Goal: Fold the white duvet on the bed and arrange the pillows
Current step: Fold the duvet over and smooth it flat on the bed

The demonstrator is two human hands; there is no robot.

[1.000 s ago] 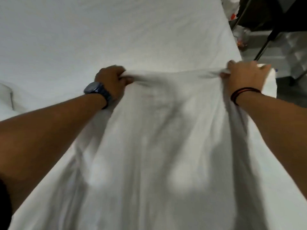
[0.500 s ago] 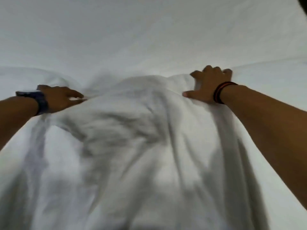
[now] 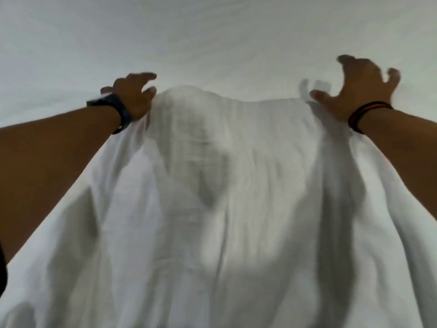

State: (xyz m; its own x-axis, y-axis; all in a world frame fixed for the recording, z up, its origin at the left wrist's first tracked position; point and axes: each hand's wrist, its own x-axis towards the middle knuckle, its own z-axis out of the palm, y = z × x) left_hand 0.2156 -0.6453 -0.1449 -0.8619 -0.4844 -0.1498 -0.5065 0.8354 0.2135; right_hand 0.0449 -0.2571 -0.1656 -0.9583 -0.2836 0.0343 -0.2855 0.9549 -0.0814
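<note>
The white duvet (image 3: 227, 197) fills the lower and middle view, its far edge billowing up in a hump between my hands. My left hand (image 3: 132, 98), with a dark watch on the wrist, is at the left end of that edge; its fingers stretch forward and are blurred. At the right end is my right hand (image 3: 359, 84), a red and black band on its wrist, fingers splayed wide, only the thumb side touching the cloth. Neither hand pinches the fabric. Beyond the edge lies the white bed sheet (image 3: 212, 39). No pillows are in view.
White bedding fills the whole frame. My two forearms reach in from the lower left and the right side over the duvet.
One second ago both hands gripped the duvet's edge. They carried it forward over the bed, spread further apart, and now their fingers have opened off the cloth.
</note>
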